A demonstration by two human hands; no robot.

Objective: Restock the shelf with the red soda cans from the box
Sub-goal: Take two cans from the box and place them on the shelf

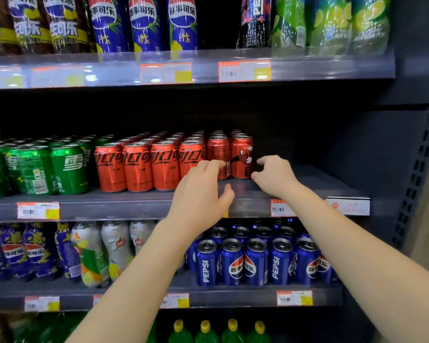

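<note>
Red soda cans (139, 167) stand in rows on the middle shelf (114, 203). The two rightmost red cans (240, 154) sit a little further back than the front row. My left hand (200, 191) hovers in front of one of them, fingers spread and curled, its fingertips at the can's side. My right hand (274, 175) is just right of the last can, fingers apart, thumb and forefinger close to it. Neither hand closes around a can. The box is not in view.
Green cans (67, 169) fill the shelf left of the red ones. Bare shelf lies right of the red cans. Blue cans (255, 261) and bottles (92, 253) stand on the shelf below, large bottles (144, 23) above. A dark upright post (416, 169) bounds the right side.
</note>
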